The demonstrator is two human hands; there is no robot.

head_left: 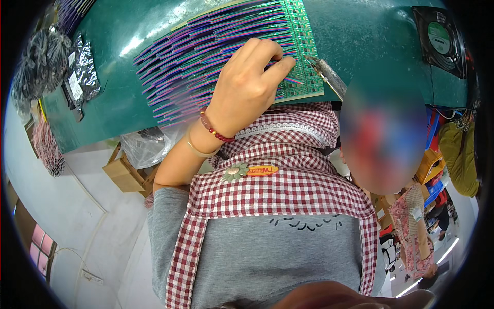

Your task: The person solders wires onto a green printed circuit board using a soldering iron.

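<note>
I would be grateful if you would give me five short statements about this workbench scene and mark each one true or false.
1. The left hand is over the coloured wires. True.
2. The black fan is at the left end of the green tabletop. False: it is at the right.
3. A grey tool points toward the green circuit boards from their right. True.
4. The left wrist is bare. False: it wears a red beaded bracelet.
5. The apron is checked. True.
</note>
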